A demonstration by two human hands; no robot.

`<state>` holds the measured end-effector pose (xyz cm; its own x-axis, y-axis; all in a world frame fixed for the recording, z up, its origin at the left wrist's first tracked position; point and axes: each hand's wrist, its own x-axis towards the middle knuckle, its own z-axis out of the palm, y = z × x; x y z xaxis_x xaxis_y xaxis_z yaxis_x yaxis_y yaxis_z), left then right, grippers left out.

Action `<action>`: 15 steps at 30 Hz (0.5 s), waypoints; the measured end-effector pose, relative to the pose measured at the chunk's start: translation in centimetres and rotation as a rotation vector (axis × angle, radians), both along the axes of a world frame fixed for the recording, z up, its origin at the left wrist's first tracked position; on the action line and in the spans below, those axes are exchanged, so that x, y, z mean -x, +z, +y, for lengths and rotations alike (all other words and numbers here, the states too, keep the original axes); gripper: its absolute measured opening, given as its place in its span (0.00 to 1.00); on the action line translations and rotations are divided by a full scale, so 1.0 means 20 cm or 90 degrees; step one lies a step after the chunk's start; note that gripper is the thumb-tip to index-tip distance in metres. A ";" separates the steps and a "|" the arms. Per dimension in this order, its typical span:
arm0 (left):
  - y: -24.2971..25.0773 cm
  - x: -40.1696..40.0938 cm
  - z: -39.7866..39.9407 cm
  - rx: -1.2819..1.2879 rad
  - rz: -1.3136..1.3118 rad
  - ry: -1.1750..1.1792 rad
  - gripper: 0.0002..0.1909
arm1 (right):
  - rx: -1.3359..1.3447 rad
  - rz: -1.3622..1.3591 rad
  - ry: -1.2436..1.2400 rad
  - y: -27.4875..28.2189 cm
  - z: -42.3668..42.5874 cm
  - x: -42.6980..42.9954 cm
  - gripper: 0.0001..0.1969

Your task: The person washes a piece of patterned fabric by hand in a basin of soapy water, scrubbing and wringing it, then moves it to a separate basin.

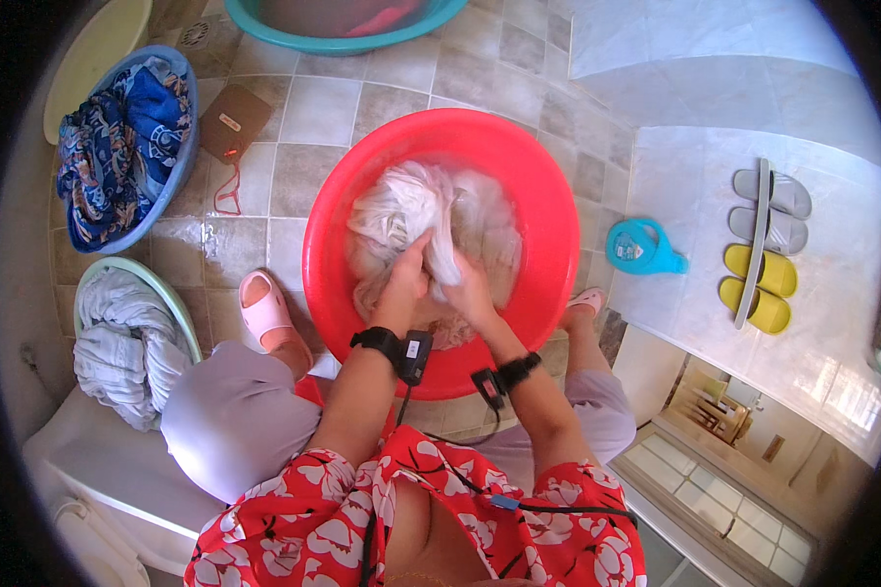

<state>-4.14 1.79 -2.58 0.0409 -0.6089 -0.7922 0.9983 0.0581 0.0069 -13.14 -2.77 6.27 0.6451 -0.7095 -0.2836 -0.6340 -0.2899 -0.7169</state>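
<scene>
A large red plastic basin (550,242) stands on the floor in front of me, with cloudy water and wet pale cloth (404,194) in it. My left hand (410,275) grips a gathered part of this cloth, its thumb pointing up along the fabric. Close beside it, my right hand (471,290) is closed around a twisted fold of the same cloth. Both hands are over the middle of the basin. More of the cloth lies under the water to the right and below, where its shape is blurred.
On the left are a blue basin (185,165) of patterned blue cloth and a light green basin (187,323) of pale grey fabric. A teal basin (345,45) holds murky water. A brown board (235,117) lies on the tiles; a blue detergent bottle (635,248) stands right. Slippers (767,279) hang on a wall rack.
</scene>
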 end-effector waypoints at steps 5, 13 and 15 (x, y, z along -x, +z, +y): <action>0.19 -0.07 -0.05 0.083 0.143 -0.094 0.13 | 0.041 -0.073 0.154 0.38 0.10 0.08 0.17; 0.07 0.08 -0.04 -0.010 -0.028 0.096 0.12 | 0.151 0.082 -0.118 -0.02 -0.08 -0.13 0.12; 0.09 0.09 -0.06 -0.036 -0.021 0.056 0.14 | 0.055 0.123 -0.232 -0.05 -0.11 -0.11 0.13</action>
